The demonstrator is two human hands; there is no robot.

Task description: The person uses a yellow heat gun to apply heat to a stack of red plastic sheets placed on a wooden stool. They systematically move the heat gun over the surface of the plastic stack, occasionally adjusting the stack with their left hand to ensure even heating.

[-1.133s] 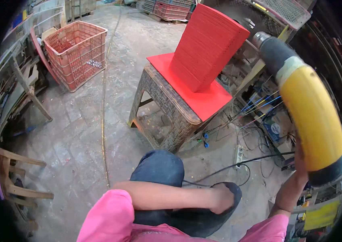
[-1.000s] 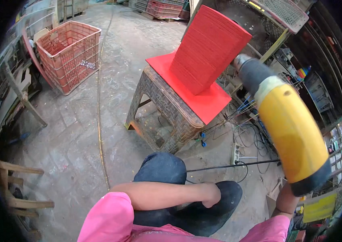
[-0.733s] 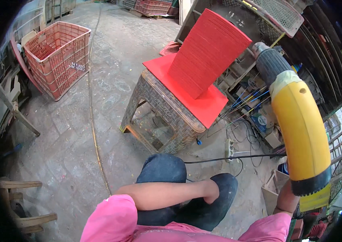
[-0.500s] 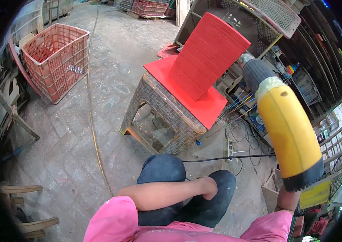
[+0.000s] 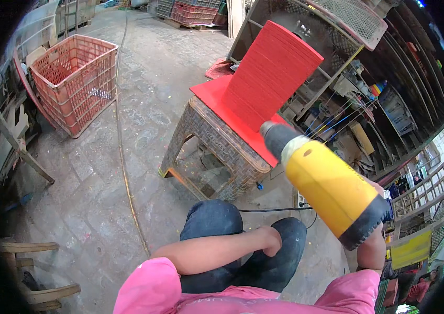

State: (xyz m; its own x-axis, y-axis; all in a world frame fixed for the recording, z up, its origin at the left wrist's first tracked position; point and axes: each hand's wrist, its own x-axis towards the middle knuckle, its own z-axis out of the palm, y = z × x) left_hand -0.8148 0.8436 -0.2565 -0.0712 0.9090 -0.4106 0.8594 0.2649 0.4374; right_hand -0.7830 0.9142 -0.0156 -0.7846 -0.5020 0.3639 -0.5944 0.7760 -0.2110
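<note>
My right hand [image 5: 373,248], mostly hidden behind the tool, grips a yellow heat gun [image 5: 332,186] with a black rear end. Its metal nozzle tip points toward the lower edge of a stack of thin red sheets [image 5: 274,68]. The stack stands slanting on a flat red sheet [image 5: 209,91], which lies over a woven-pattern plastic stool [image 5: 222,136]. Across my lap lies my left forearm, and my left hand [image 5: 272,242] bends down at my right knee, its fingers out of sight.
A red plastic crate [image 5: 83,86] stands on the floor at the left, beside a long hose [image 5: 122,152]. Black cable [image 5: 269,210] runs past my knees. Behind the stool is a metal rack [image 5: 332,73] with cluttered shelves. Wooden slats [image 5: 49,295] show at the lower left.
The heat gun has swung left and down, from the stack's upper right side to its lower edge. My left arm and the red sheets have stayed in place.
</note>
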